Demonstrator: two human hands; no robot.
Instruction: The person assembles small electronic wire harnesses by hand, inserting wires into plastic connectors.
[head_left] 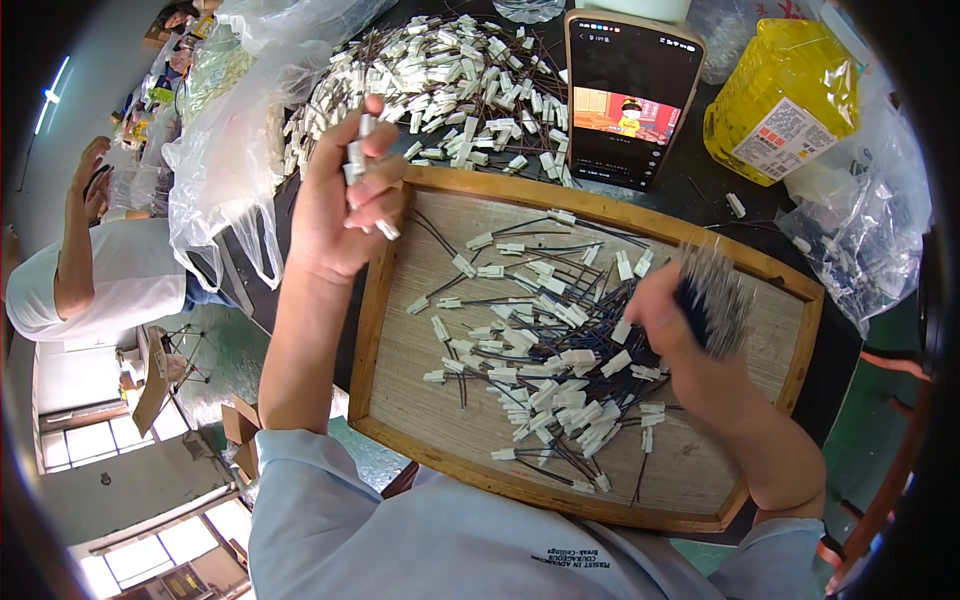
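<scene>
My left hand (335,225) is raised over the tray's far left corner, its fingers curled around a few small white plastic connectors (357,160). Over the right part of the tray, my right hand (690,350) is closed on a bundle of dark wires (715,300); motion blurs their thin, pale ends. Below, the wood-rimmed tray (370,350) bears a loose pile of white connectors with dark wire leads (565,395), lying in many directions. Some of this pile is hidden behind my right hand.
Behind the tray lies a large heap of wired connectors (430,80). A phone (635,110) stands upright beside it, then a yellow liquid container (785,95) and a clear plastic bag (860,230). Another plastic bag (225,150) hangs at left, near another person (110,260).
</scene>
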